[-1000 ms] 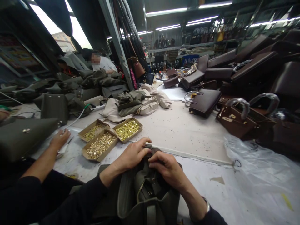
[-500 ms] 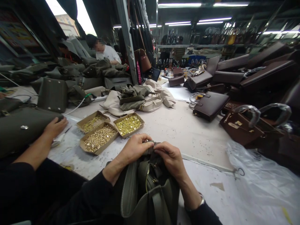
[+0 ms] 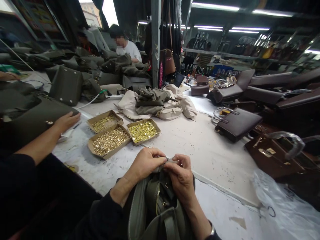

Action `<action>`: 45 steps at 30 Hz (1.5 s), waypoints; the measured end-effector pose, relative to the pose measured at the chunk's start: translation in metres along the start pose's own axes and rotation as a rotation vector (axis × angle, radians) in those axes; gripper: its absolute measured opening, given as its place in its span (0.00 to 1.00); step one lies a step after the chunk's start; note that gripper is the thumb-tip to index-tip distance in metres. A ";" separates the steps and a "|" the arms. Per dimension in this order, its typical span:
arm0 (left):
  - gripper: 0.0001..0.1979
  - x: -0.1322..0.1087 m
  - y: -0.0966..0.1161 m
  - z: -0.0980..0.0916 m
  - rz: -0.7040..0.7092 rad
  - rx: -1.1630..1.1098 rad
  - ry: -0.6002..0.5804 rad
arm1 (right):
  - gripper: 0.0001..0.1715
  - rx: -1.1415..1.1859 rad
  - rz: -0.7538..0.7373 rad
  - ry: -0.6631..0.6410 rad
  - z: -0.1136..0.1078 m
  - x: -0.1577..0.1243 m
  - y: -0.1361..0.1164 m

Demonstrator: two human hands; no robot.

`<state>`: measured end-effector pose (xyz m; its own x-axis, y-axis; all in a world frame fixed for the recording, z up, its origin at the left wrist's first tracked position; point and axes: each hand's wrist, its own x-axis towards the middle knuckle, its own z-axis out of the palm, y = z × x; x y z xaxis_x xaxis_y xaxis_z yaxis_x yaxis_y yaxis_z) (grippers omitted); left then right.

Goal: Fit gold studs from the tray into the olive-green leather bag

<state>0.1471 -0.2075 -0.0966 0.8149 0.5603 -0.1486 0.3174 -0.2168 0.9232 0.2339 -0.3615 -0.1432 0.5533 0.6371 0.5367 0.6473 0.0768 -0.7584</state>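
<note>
An olive-green bag (image 3: 147, 213) stands upright in front of me, its top unzipped and a brass zipper showing. At its far edge, my left hand (image 3: 146, 165) pinches a piece of the bag's material between thumb and fingers. My right hand (image 3: 180, 175) is closed at the same spot, its thumb and fingertips on the bag's edge close to the left fingertips. A small grey bit shows between the two hands; its kind is too small to tell. Beyond them sit cardboard trays of small metal parts: a gold-yellow one (image 3: 157, 129), a copper-gold one (image 3: 91, 148) and another (image 3: 88, 122).
To my left, a co-worker's hand (image 3: 66, 124) rests on another olive bag (image 3: 32, 123). Olive and cream bags (image 3: 172, 111) are heaped at the back. Brown handbags (image 3: 237, 125) lie on the right, by clear plastic (image 3: 285, 203). Another person (image 3: 128, 50) works at the back.
The view has swung slightly left, so things appear further right. My right fingers have lifted and curled a little at the bag's edge; my left hand keeps its pinch.
</note>
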 end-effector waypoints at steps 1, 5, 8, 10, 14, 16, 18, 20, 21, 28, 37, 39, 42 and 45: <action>0.12 0.000 -0.001 0.001 0.000 0.004 0.002 | 0.14 -0.016 0.009 0.002 0.000 0.000 0.002; 0.12 -0.001 -0.006 0.002 -0.007 0.002 0.003 | 0.11 -0.013 0.073 -0.039 0.000 0.000 0.004; 0.11 -0.001 -0.008 0.001 0.009 0.004 -0.001 | 0.10 0.006 0.100 -0.054 0.000 0.000 0.004; 0.11 -0.001 -0.009 0.001 0.026 0.021 -0.001 | 0.10 0.018 0.100 -0.064 0.000 0.000 0.005; 0.11 -0.003 -0.008 0.002 0.042 0.052 0.021 | 0.11 0.026 0.087 -0.079 0.000 0.000 0.009; 0.11 -0.004 -0.008 0.002 0.051 0.067 0.026 | 0.10 0.026 0.083 -0.082 -0.001 -0.001 0.011; 0.11 -0.005 -0.007 0.002 0.053 0.080 0.028 | 0.10 0.026 0.083 -0.088 -0.001 -0.002 0.013; 0.12 -0.006 -0.007 0.002 0.050 0.091 0.033 | 0.10 0.023 0.078 -0.095 -0.001 -0.002 0.013; 0.12 -0.006 -0.006 0.002 0.049 0.098 0.038 | 0.10 0.021 0.075 -0.097 -0.001 -0.002 0.014; 0.12 -0.009 -0.004 0.003 0.048 0.137 0.059 | 0.11 -0.004 0.037 -0.093 -0.001 0.000 0.011; 0.12 -0.013 -0.003 0.003 0.087 0.126 0.065 | 0.10 -0.054 0.041 -0.085 -0.001 0.003 0.001; 0.12 -0.013 -0.003 0.004 0.109 0.131 0.063 | 0.10 -0.031 0.071 -0.071 0.000 0.004 -0.001; 0.12 -0.013 -0.004 0.004 0.134 0.147 0.058 | 0.07 0.057 0.166 -0.073 0.001 0.006 -0.003; 0.12 -0.012 -0.006 0.003 0.139 0.157 0.050 | 0.05 0.151 0.271 -0.104 -0.001 0.010 -0.002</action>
<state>0.1369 -0.2159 -0.1011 0.8320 0.5547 -0.0025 0.2788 -0.4144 0.8664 0.2389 -0.3563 -0.1364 0.6331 0.7243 0.2731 0.3944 0.0018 -0.9189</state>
